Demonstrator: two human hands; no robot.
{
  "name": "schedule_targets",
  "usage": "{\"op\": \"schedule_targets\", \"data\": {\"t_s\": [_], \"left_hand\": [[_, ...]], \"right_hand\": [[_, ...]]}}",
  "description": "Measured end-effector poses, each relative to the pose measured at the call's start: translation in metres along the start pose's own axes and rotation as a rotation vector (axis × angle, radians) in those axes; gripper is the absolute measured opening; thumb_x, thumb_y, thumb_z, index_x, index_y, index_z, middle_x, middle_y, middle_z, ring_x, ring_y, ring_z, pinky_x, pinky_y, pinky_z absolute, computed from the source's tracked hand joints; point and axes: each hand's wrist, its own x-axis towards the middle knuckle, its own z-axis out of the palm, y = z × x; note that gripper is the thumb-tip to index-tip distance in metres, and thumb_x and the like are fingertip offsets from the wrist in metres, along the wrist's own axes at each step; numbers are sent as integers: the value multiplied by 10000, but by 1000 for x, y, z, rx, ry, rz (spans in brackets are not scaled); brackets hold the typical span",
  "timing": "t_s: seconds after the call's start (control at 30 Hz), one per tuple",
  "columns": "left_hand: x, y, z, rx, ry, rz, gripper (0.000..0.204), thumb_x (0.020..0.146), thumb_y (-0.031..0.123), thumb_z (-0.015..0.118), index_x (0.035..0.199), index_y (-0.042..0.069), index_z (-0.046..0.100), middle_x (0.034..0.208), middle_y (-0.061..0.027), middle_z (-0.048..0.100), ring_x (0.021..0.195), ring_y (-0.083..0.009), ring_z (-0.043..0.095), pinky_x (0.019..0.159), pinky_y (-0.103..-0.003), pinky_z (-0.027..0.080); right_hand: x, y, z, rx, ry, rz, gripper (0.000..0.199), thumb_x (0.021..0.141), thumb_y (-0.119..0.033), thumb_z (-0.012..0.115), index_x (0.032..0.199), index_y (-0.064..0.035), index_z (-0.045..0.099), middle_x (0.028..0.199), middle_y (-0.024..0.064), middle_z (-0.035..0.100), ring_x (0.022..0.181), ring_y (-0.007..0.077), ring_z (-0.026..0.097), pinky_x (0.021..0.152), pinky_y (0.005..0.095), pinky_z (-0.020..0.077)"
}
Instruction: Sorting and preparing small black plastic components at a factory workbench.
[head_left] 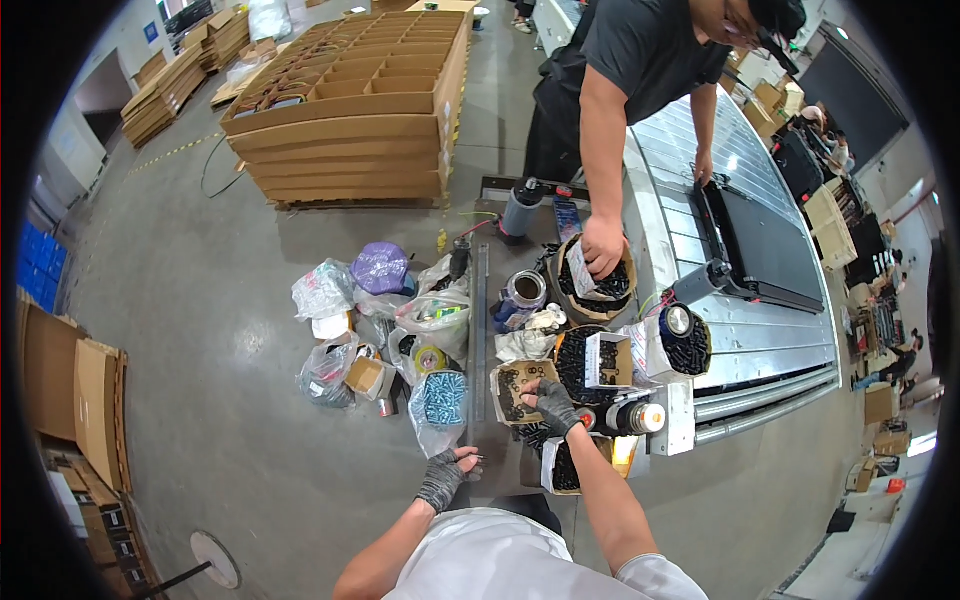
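Note:
My left hand (447, 478), in a grey fingerless glove, is closed in front of me. Its thumb and fingertips pinch something small and thin that I cannot make out. My right hand (556, 405), gloved the same way, reaches over an open cardboard box (508, 377) of small dark parts. Its fingers are bent together at the box's near right side, and whatever they grip is too small to name. Just beyond my left hand sits a clear bag of bluish screws (444, 398). Boxes of black screws (575, 365) stand beyond my right hand.
Opposite me a co-worker's hand (603, 247) dips into a box of black parts; the other touches a black panel (765, 250) on the roller conveyor (670, 150). A thermos (640, 417), electric screwdrivers (520, 208) and plastic bags (325, 290) surround the work spot. Stacked cardboard trays (350, 155) stand behind.

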Motion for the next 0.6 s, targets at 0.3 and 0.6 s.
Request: {"op": "schedule_targets", "data": {"t_s": [0.3, 0.6], "left_hand": [[14, 19, 28, 201, -29, 25, 286, 913, 138, 635, 1167, 6, 628, 958, -54, 676, 816, -128, 645, 741, -265, 532], [24, 41, 42, 96, 15, 105, 298, 895, 126, 656, 1159, -8, 624, 976, -77, 679, 825, -152, 649, 763, -277, 531]], "right_hand": [[-23, -29, -5, 1171, 46, 191, 199, 910, -218, 617, 1004, -44, 624, 910, 85, 645, 856, 199, 640, 768, 310, 534], [-53, -40, 17, 1231, -102, 154, 393, 975, -277, 486, 1237, 6, 558, 1224, 164, 604, 1107, 263, 597, 988, 371, 465]]}}
